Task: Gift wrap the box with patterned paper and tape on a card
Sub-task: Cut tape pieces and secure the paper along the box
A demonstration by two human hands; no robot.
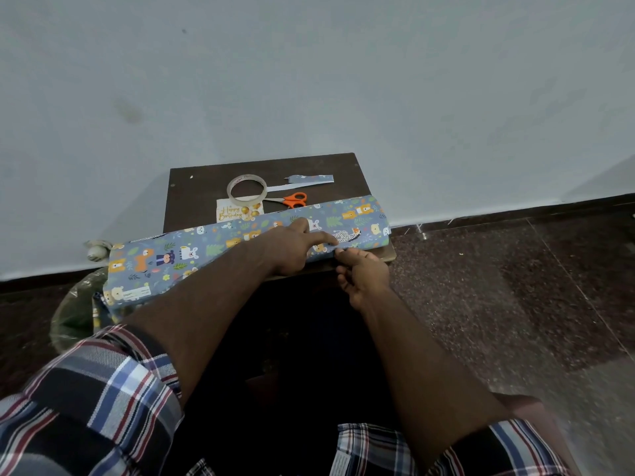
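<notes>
The patterned paper [247, 250], lying across the small table [192, 187], is pressed flat by the left hand [295, 245] with fingers extended while its near edge is pinched by the right hand [360, 273], seemingly to keep the fold taut for taping

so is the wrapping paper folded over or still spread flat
Folded over: the patterned paper wraps something long, its printed side up, and the right hand pinches its near edge.
</notes>
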